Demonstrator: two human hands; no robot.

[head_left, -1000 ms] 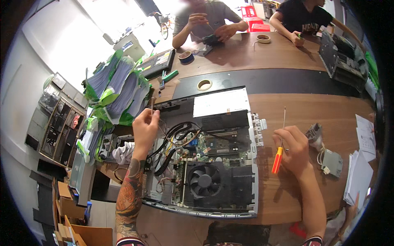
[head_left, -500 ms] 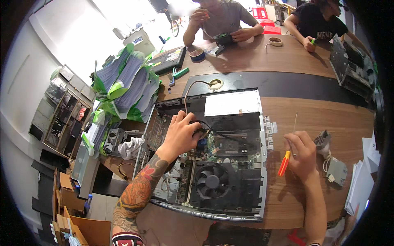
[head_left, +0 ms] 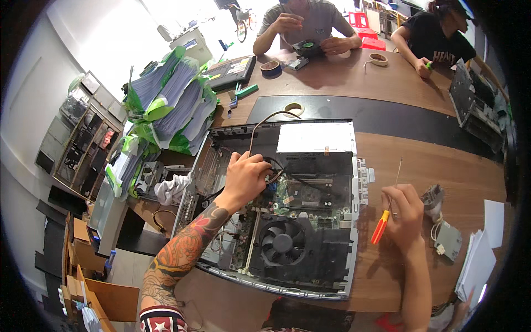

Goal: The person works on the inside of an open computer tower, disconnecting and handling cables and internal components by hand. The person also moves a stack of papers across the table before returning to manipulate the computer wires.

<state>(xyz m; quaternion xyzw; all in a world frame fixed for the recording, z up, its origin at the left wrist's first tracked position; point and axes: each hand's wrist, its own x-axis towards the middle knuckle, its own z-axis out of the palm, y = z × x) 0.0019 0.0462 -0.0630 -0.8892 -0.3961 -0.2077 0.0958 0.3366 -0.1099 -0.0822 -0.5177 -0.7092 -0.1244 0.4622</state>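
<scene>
1. The left hand has come in from the near left edge of the open desktop computer case of grey metal, where it rested a second ago, and now sits inside the case over the green circuit board.
2. Its grip is closed around a bundle of thin black cables; the fingers curl over the bundle, and one cable loops up and away from the grip toward the far wall of the case, while another runs off to the right of the grip across the board.
3. Just below and to the right of that grip lies the round black cooling fan, untouched, set in its dark plastic shroud.
4. The right hand has hardly moved since a second ago: it rests on the brown wooden desk just beside the right wall of the case.
5. Its grip is closed on the orange-handled slim screwdriver; the handle sticks out below the fist and the thin metal shaft points up and away from it, clear of the case.
6. Right of that grip, a small grey part with white wires lies on the desk, near but apart from the hand.
7. I judge that the shift means the work has gone from steadying the case to handling its wiring, with the screwdriver idle for now.
</scene>
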